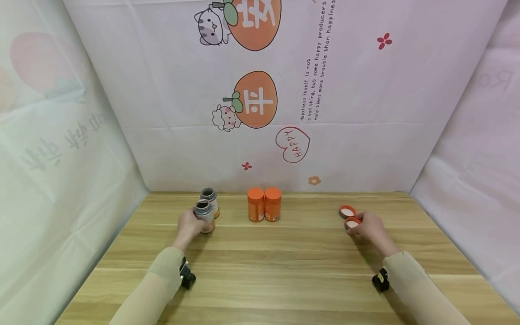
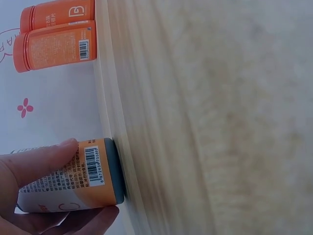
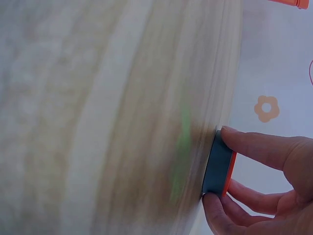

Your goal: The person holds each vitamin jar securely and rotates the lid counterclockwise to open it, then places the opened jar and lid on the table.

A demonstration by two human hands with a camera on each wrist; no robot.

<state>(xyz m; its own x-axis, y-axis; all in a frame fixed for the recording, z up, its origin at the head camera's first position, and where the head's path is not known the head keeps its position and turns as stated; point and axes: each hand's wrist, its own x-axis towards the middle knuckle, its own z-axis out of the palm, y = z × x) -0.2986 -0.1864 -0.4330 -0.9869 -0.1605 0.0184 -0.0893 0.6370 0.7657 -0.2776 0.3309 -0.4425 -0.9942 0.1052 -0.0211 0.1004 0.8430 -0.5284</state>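
My left hand grips a grey uncapped bottle with a white and orange label. In the left wrist view, thumb and fingers wrap the bottle from both sides, and its dark base is at the tabletop. Just behind it stands a second uncapped grey bottle. Over on the right, my right hand pinches a grey and orange lid by its edge, white inner side up. The right wrist view shows this lid low at the table. Another upturned lid lies right behind it.
Two orange bottles with caps on, a left one and a right one, stand side by side near the back of the wooden table. A printed white cloth hangs behind the table, with more cloth at both sides.
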